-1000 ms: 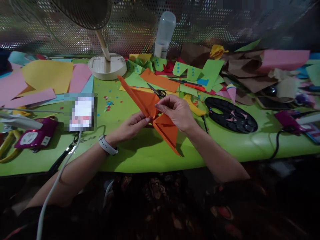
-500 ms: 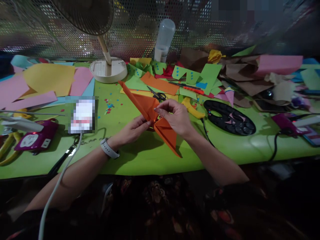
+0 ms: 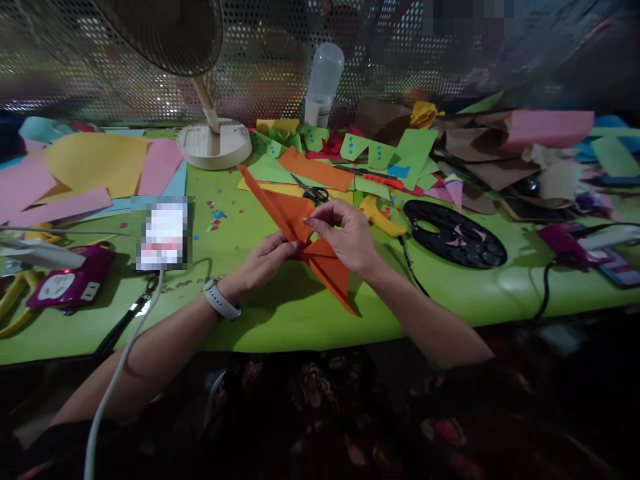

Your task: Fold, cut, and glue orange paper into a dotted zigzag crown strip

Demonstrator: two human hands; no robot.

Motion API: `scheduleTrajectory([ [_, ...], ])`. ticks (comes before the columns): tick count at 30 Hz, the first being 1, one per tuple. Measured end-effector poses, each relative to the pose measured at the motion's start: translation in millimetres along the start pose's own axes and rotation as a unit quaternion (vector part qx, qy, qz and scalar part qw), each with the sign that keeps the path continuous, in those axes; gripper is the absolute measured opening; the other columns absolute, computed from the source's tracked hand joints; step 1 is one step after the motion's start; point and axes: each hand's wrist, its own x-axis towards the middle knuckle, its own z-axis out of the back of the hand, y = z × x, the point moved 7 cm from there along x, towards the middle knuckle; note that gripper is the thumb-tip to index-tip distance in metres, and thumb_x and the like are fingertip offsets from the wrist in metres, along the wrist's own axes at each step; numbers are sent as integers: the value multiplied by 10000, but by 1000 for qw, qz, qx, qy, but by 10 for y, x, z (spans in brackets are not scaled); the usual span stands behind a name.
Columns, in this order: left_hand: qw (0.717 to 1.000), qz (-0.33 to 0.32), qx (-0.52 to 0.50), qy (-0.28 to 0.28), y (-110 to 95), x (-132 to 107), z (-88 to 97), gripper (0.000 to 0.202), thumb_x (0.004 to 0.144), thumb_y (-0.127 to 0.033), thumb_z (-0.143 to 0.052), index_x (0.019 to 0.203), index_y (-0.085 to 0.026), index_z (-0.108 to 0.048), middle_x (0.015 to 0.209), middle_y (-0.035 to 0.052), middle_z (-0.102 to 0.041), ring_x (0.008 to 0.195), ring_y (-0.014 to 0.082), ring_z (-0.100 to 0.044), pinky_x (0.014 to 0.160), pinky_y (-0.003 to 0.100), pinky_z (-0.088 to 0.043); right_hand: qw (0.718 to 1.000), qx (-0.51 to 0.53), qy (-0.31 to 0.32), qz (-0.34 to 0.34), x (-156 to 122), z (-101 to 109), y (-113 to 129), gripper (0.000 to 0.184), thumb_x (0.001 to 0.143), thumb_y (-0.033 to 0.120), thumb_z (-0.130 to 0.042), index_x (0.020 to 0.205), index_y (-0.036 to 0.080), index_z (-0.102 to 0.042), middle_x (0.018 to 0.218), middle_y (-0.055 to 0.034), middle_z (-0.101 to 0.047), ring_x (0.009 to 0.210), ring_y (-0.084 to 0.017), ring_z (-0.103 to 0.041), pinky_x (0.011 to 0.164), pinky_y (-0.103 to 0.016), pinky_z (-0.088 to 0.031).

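A sheet of orange paper (image 3: 279,208), folded into a fan-like shape narrow at the middle, is held above the green tabletop, tilted from upper left to lower right. My left hand (image 3: 265,261) grips its narrow middle between thumb and fingers. Over that same middle, my right hand (image 3: 351,235) is closed in a pinch. Whatever its fingertips hold, if anything, is too small to name. Just behind the paper lie dark-handled scissors (image 3: 316,194). A yellow glue gun (image 3: 381,218) with a black cord rests beyond my right hand.
A black palette (image 3: 455,235) sits on the right with pink scraps in it. At the back stand a fan (image 3: 214,143) and a clear bottle (image 3: 325,77) among cut papers. To the left are a blurred phone (image 3: 164,233) on a cable and a purple power socket (image 3: 75,277).
The view has shifted slightly. My right fingertips have moved a little at the paper's middle. Both hands stay at the orange paper, which keeps nearly the same tilt.
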Motion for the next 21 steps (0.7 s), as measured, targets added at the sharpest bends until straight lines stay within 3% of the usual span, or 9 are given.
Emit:
scheduleTrajectory([
  [3, 999, -5, 5, -40, -5, 7, 22, 252, 852, -422, -686, 848, -172, -716, 848, 36, -719, 802, 156, -644, 796, 294, -541, 1000, -8, 7, -6, -7, -29, -1, 262, 808, 445, -737, 797, 204, -634, 763, 7, -650, 696, -120, -600, 675, -283, -509],
  [7, 999, -33, -6, -38, -26, 35, -8, 295, 792, -386, -762, 998, -178, -725, 987, 60, -752, 861, 170, -672, 822, 313, -544, 1000, -20, 3, -17, -20, -48, -17, 269, 800, 453, -741, 789, 207, -634, 757, 8, -649, 696, -122, -598, 670, -282, -514],
  [17, 998, -36, 5, -50, -36, 45, 12, 317, 742, -383, -805, 966, -167, -745, 988, 73, -769, 862, 192, -701, 834, 345, -566, 999, -26, 7, -20, -36, -71, -4, 278, 796, 464, -739, 785, 209, -629, 773, 2, -656, 714, -127, -612, 694, -292, -530],
  [21, 998, -31, -13, -48, -22, 53, 13, 332, 772, -387, -783, 1019, -170, -740, 1016, 74, -767, 932, 190, -702, 895, 347, -552, 997, 11, 7, -77, -21, -41, -92, 380, 728, 459, -801, 937, 215, -600, 778, 17, -669, 699, -125, -633, 688, -289, -536],
])
